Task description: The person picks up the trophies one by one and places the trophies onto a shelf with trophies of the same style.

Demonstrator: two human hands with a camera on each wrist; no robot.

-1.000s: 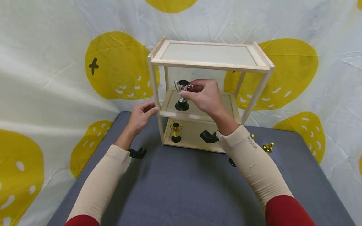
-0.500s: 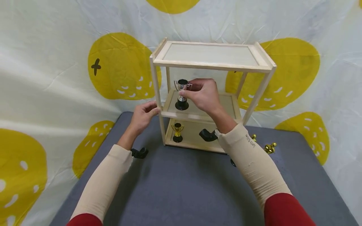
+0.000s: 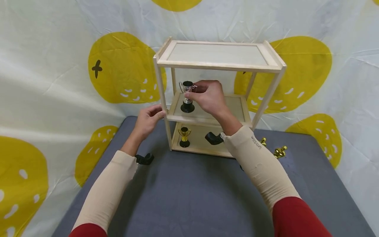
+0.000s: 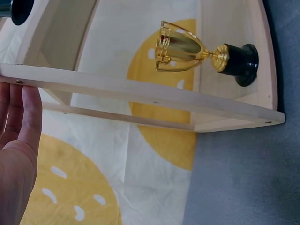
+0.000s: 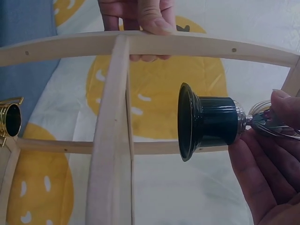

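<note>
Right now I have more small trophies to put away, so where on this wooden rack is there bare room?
The top shelf is bare. The middle shelf is free right of the right hand, which holds the silver trophy. The bottom shelf is crowded by the gold trophy and a black piece. The left hand steadies the left post.

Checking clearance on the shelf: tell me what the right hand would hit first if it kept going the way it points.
Likely nothing on the shelf: the right hand with the silver trophy points left; beyond is the left post, though depth is unclear.

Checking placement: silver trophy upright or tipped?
Upright: silver trophy has its black base down on the middle shelf, cup up, gripped by the right hand.
</note>
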